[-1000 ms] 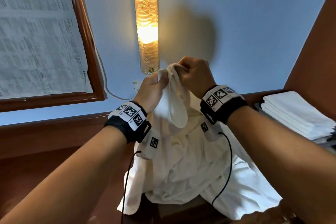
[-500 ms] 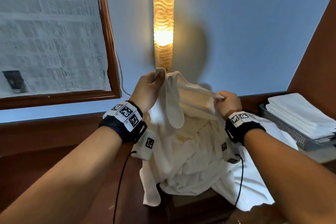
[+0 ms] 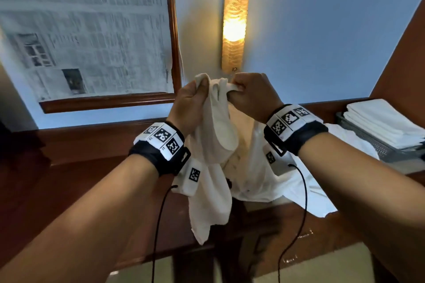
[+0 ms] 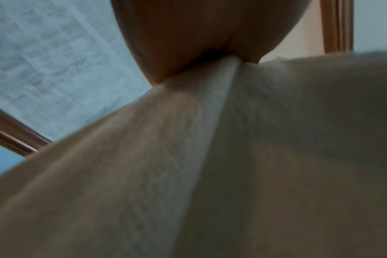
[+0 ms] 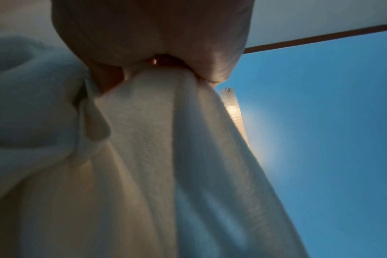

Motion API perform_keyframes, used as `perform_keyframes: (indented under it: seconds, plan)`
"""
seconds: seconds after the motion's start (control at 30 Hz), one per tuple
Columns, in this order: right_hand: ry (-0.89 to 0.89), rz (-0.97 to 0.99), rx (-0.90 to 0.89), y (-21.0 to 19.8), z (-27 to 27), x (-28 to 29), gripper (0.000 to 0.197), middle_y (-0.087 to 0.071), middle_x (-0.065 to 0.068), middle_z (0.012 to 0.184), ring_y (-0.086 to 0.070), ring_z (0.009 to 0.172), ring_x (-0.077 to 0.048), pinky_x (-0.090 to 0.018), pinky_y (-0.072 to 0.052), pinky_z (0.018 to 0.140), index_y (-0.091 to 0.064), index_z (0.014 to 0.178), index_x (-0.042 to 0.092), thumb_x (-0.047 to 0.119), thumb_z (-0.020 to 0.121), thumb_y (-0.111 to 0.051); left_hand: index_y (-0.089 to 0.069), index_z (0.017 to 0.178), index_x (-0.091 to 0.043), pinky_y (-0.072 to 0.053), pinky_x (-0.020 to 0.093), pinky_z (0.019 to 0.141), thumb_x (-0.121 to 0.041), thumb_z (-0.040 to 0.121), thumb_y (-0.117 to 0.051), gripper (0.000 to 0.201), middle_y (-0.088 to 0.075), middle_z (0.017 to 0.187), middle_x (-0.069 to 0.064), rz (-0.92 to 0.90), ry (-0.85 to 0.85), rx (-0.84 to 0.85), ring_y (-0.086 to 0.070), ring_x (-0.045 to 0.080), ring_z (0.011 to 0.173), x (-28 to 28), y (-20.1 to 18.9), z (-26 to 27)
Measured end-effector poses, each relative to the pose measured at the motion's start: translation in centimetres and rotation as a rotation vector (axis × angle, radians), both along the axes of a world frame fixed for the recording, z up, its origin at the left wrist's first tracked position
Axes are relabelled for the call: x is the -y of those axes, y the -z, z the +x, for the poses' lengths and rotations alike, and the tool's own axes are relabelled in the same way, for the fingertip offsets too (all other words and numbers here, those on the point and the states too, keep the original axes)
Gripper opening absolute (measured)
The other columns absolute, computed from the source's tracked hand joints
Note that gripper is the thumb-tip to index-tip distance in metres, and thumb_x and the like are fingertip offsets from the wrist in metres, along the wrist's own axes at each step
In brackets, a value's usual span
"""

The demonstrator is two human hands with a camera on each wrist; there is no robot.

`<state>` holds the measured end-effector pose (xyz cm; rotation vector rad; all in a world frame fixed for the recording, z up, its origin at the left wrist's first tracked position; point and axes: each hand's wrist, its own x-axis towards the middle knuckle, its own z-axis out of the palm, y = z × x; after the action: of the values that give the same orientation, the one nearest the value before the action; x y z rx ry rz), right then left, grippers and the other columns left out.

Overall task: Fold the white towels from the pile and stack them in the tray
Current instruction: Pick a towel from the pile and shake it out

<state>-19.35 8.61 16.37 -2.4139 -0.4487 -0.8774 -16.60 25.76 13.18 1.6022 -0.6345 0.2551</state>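
Note:
A white towel (image 3: 215, 167) hangs in front of me, bunched at its top edge, held up by both hands. My left hand (image 3: 192, 99) grips the top on the left and my right hand (image 3: 249, 94) pinches it close beside, on the right. Cloth fills the left wrist view, where the towel (image 4: 210, 157) runs up into my left hand (image 4: 188, 43). In the right wrist view the towel (image 5: 155, 157) is caught between the curled fingers of my right hand (image 5: 155, 43). More white towels (image 3: 303, 188) lie in a pile on the wooden table (image 3: 92, 179). A grey mesh tray (image 3: 377, 147) at the right holds folded towels (image 3: 384, 119).
A lit wall lamp (image 3: 234, 16) hangs straight ahead on the blue wall. A wood-framed window covered with newspaper (image 3: 87, 30) is at the left. A brown wooden panel (image 3: 404, 64) rises at the right behind the tray.
My right hand had slid out to the right along the towel's edge, then came back up beside the left hand. The towel hangs higher, lifted off the pile.

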Motion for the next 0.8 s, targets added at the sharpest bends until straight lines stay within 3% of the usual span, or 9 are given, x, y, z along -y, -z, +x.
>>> perform_keyframes:
  seconds: [0.07,0.17,0.3,0.37,0.43,0.53,0.63,0.7,0.8]
  plan:
    - [-0.013,-0.092,-0.123,1.6,-1.9,-1.4,0.029,-0.050,0.006,0.064,-0.044,0.057,-0.010,-0.021,-0.034,0.056,-0.051,0.072,0.017,0.032,0.090,-0.068,-0.056,0.078,-0.027,-0.044,0.017,0.074,-0.032,0.109,-0.039,0.036,-0.057,0.076,-0.012,0.049,-0.028,0.056,-0.053,-0.005,0.070,-2.2,-0.7,-1.6]
    - [0.077,-0.164,-0.296,5.6,-3.5,-2.3,0.025,-0.052,0.006,0.071,-0.048,0.069,-0.017,-0.029,-0.034,0.066,-0.048,0.073,0.024,0.032,0.093,-0.063,-0.050,0.073,-0.026,-0.039,0.009,0.064,-0.027,0.110,-0.038,0.038,-0.050,0.071,-0.010,0.047,-0.128,0.087,-0.047,-0.009,0.058,-5.3,-1.8,-3.7]
    - [0.216,0.061,-0.499,12.2,-5.0,-0.2,0.039,-0.049,0.008,0.059,-0.049,0.068,-0.023,-0.031,-0.035,0.059,-0.051,0.059,0.024,0.023,0.096,-0.060,-0.045,0.071,-0.022,-0.036,0.008,0.056,-0.021,0.109,-0.040,0.039,-0.046,0.066,-0.008,-0.033,-0.214,-0.005,-0.044,-0.008,0.051,-8.9,-2.9,-5.7]
    - [0.237,0.218,-0.535,13.8,-5.5,0.0,0.034,-0.056,0.004,0.062,-0.055,0.071,-0.026,-0.033,-0.043,0.064,-0.059,0.062,0.021,0.018,0.095,-0.061,-0.044,0.071,-0.021,-0.038,0.011,0.059,-0.019,0.109,-0.040,0.039,-0.046,0.061,-0.013,-0.043,-0.164,-0.052,-0.044,-0.007,0.052,-9.8,-2.7,-6.9]
    - [0.236,0.330,-0.492,13.1,-5.4,-1.5,0.019,-0.064,-0.001,0.074,-0.060,0.075,-0.024,-0.035,-0.050,0.070,-0.069,0.079,0.017,0.007,0.091,-0.059,-0.048,0.069,-0.026,-0.039,0.020,0.067,-0.026,0.108,-0.043,0.040,-0.048,0.057,-0.017,0.041,-0.161,-0.089,-0.045,-0.004,0.056,-10.3,-1.8,-7.7]
    - [0.062,0.439,-0.320,8.6,-5.3,-5.7,0.027,-0.068,0.000,0.087,-0.060,0.078,-0.012,-0.023,-0.051,0.072,-0.071,0.096,0.010,-0.007,0.087,-0.053,-0.058,0.061,-0.030,-0.036,0.030,0.072,-0.027,0.099,-0.049,0.039,-0.048,0.062,-0.016,0.038,-0.030,-0.116,-0.043,0.006,0.065,-11.2,0.3,-8.2]
    - [-0.178,0.386,-0.187,3.6,-6.2,-10.2,0.028,-0.068,0.009,0.083,-0.060,0.077,0.003,-0.011,-0.045,0.071,-0.073,0.092,0.019,-0.002,0.091,-0.055,-0.064,0.056,-0.028,-0.041,0.018,0.065,-0.013,0.104,-0.046,0.054,-0.052,0.062,-0.013,-0.094,0.027,-0.189,-0.048,0.005,0.061,-11.5,1.2,-10.0]
    - [-0.253,0.261,-0.136,1.8,-6.1,-12.1,0.021,-0.072,0.004,0.079,-0.065,0.075,-0.006,-0.020,-0.050,0.072,-0.073,0.082,0.022,0.007,0.090,-0.061,-0.064,0.068,-0.030,-0.047,0.017,0.069,-0.016,0.109,-0.039,0.050,-0.058,0.071,-0.011,-0.093,-0.027,-0.211,-0.055,0.002,0.067,-11.4,1.1,-10.8]
    - [-0.226,0.161,-0.085,0.8,-6.2,-12.5,0.024,-0.064,-0.009,0.065,-0.054,0.060,-0.013,-0.034,-0.050,0.062,-0.066,0.069,0.009,0.023,0.089,-0.066,-0.054,0.085,-0.031,-0.046,0.017,0.077,-0.029,0.109,-0.038,0.029,-0.058,0.086,-0.010,-0.007,-0.259,-0.109,-0.056,-0.001,0.077,-12.0,-0.1,-11.2]
